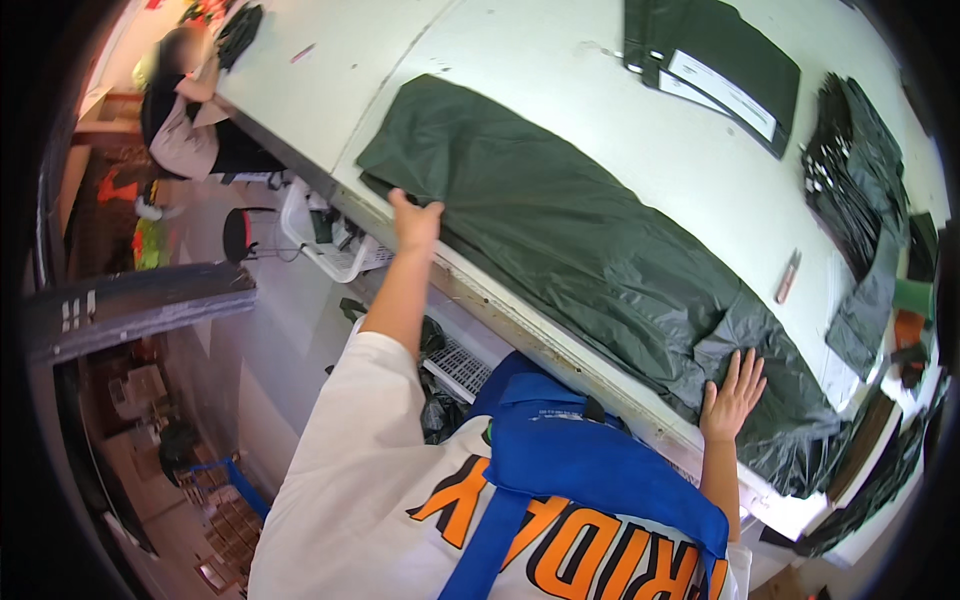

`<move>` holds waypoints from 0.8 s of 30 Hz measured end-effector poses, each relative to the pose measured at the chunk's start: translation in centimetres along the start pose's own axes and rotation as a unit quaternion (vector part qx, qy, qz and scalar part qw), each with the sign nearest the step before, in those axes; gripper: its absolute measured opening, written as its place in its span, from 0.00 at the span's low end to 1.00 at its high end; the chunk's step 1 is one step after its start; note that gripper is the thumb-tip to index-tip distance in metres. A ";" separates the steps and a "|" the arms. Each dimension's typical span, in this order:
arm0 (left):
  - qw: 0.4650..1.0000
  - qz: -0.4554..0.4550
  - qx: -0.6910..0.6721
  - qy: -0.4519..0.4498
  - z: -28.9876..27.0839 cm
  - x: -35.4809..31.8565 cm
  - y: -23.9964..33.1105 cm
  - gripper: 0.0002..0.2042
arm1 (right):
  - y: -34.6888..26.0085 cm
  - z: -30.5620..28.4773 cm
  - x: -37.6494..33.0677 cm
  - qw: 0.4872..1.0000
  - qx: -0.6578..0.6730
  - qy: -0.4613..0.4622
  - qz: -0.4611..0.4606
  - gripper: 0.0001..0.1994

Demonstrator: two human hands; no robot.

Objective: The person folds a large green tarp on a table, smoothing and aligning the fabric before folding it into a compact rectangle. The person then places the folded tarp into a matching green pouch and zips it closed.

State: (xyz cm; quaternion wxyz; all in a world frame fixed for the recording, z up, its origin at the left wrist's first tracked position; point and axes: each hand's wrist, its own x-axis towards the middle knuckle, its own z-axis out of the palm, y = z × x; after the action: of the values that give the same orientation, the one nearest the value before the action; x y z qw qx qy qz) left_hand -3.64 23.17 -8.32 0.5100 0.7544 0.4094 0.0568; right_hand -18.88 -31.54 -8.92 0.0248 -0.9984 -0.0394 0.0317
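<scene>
Flat and open, the right hand (733,392) is being pressed on the big, dark green, crinkly plastic sheet (590,255); its far edge is being gripped by the left hand (414,222); wrinkles are best being smoothed slowly outward.

The left hand (415,222) hides its fingertips under the green fabric (590,250), whose right end runs behind the table (520,60) edge, and the seated person (185,110) is blurred.

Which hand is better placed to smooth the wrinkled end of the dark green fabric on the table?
The right hand, probably. It lies flat and open on the crumpled end of the dark green fabric. The left hand is far away, at the smoother end near the table edge.
</scene>
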 end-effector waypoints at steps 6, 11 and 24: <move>0.860 0.437 0.264 0.016 5.0 -7.7 7.3 0.40 | 0.2 0.4 -0.2 1.000 -0.020 -0.006 0.000 0.33; 0.694 0.575 0.317 -0.294 14.1 -15.7 3.4 0.31 | 0.1 -0.9 -0.2 0.999 0.020 -0.033 0.008 0.31; 0.806 0.368 0.451 -0.107 4.0 -8.3 -1.7 0.32 | -13.5 -0.2 3.7 0.994 0.004 -0.008 0.113 0.35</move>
State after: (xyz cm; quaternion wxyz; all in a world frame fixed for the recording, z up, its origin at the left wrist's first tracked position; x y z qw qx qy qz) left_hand -8.00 14.90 -8.84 0.0942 0.9948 0.0238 -0.0315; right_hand -16.26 -17.82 -8.21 0.0249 -0.9961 0.0732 0.0428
